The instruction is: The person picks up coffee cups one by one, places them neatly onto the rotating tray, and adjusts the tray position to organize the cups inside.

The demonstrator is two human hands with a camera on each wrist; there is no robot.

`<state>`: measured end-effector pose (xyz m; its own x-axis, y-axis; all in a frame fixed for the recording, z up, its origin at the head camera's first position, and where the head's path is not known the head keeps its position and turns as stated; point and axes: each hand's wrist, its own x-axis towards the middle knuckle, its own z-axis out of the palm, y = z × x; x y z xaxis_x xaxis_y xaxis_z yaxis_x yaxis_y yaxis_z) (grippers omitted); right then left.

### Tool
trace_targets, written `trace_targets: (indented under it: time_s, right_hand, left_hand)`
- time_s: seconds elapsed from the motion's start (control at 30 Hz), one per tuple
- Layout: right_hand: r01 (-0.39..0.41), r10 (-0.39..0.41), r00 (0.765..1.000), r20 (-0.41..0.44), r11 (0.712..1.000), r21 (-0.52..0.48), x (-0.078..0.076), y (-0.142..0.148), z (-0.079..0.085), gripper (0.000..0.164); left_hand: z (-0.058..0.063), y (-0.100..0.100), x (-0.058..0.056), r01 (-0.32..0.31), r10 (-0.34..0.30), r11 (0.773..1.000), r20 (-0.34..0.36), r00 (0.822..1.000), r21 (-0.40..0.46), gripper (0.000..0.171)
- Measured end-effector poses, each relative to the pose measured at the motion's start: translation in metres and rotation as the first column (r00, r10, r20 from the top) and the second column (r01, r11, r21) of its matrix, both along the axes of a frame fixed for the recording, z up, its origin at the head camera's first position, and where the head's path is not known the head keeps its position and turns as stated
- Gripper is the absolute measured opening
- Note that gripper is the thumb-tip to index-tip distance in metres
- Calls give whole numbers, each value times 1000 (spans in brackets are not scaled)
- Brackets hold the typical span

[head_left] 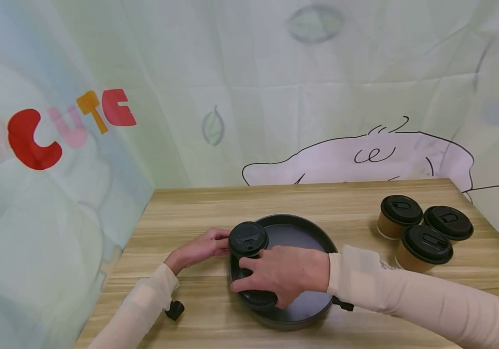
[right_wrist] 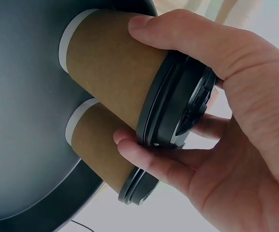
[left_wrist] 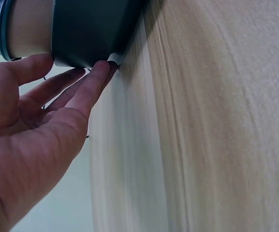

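A round dark pan with a low wall sits on the table. Two brown paper coffee cups with black lids stand inside at its left. My right hand grips the nearer cup around its lid and upper side, thumb on the brown sleeve. Just beyond it is the other cup, its base on the pan floor in the right wrist view. My left hand touches the outside of the pan wall with extended fingertips, beside that farther cup.
Three more lidded cups stand close together at the table's right: a back one, a right one and a front one. A printed curtain hangs behind and left of the wooden table.
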<state>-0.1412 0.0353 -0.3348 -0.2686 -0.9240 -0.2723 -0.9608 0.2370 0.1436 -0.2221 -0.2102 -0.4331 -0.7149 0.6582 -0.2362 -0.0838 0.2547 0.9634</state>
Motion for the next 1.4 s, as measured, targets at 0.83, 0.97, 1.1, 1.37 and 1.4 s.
trace_targets:
  time_s: [0.83,0.97,1.1,1.37,1.4]
  right_hand:
    - [41,-41,998,47,999,0,2,7,1,95]
    - [41,-39,996,79,999,-27,3,14,8,96]
    - [47,-35,994,107,993,-109,1,30,17,91]
    - [115,-73,992,108,878,-464,-27,70,28,62]
    - [140,-104,989,103,868,-476,-33,75,27,60]
  left_hand:
    - [2,0,3,-13,13,1000,-4,1000,-12,45]
    - [2,-1,2,-9,9,1000,-5,1000,-14,46]
    - [3,-2,5,-7,7,1000,-6,1000,-27,47]
    - [4,-7,17,-12,12,1000,-13,1000,-20,50]
    - [4,-8,19,-14,14,1000,-17,1000,-25,51]
